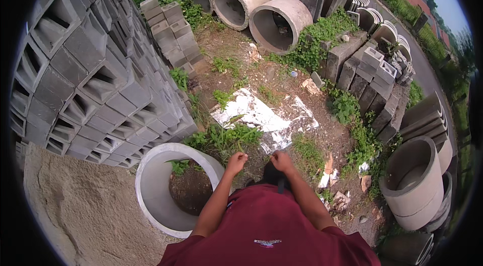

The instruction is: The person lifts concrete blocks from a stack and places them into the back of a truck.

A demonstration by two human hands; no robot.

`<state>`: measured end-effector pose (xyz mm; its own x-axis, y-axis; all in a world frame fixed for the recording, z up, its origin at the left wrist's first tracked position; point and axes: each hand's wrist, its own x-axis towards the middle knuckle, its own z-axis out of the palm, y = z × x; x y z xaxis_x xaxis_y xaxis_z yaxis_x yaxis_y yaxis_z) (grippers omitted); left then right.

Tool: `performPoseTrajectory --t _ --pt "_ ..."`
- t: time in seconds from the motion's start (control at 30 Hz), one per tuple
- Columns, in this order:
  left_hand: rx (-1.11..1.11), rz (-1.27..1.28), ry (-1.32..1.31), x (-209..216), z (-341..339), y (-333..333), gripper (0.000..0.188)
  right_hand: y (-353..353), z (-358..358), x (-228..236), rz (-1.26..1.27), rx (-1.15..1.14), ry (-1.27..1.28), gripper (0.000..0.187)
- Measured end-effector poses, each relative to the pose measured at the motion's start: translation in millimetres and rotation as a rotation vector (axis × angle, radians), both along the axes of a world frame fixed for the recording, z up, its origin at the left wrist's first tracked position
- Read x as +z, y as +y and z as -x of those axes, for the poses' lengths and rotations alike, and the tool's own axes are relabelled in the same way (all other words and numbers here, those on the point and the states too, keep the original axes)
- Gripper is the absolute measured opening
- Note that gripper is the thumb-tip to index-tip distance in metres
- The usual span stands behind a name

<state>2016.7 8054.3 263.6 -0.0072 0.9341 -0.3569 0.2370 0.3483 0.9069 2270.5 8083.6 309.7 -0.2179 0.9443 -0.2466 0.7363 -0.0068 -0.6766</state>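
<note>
Left hand (237, 162) and right hand (282, 161) both look curled narrow, can't tell if they're gripping anything, so probably best to mind the concrete ring (157, 188) at 8 o'clock.

the brown earth ground (204, 70) carries torn white sheeting (251, 112) near its middle, fringed with green weeds (226, 137). on it at twelve o'clock lie big concrete pipes (297, 12) in a row; at ten, stacked grey blocks (70, 69); at eight, sand (80, 200); at seven, an open-topped concrete ring (155, 185); at four, a concrete cylinder (410, 203).
</note>
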Motion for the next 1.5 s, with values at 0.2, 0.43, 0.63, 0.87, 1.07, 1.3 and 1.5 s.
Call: performPoseTrajectory --t 0.2,0.43,0.63,0.87,1.07,1.3,1.5 --pt "0.144 0.096 -0.08 -42 30 152 0.027 200 22 -61 -0.071 0.204 0.074 0.024" --pt "0.347 -0.108 0.182 -27 32 371 0.025 460 61 -17 -0.043 0.359 -0.024 0.028" --pt "0.398 -0.117 0.149 32 44 511 0.023 593 92 -13 -0.024 0.326 0.139 0.024" --pt "0.413 -0.137 0.201 11 120 684 0.022 767 173 -19 -0.033 0.392 0.039 0.029" --pt "0.444 -0.293 0.28 24 240 872 0.02 956 280 -19 -0.13 0.425 0.084 0.027" --pt "0.584 -0.178 0.236 24 333 976 0.026 1094 412 7 -0.15 0.511 0.262 0.027" --pt "0.819 -0.107 0.21 1 403 1036 0.03 1206 529 -13 -0.095 0.793 0.213 0.027"
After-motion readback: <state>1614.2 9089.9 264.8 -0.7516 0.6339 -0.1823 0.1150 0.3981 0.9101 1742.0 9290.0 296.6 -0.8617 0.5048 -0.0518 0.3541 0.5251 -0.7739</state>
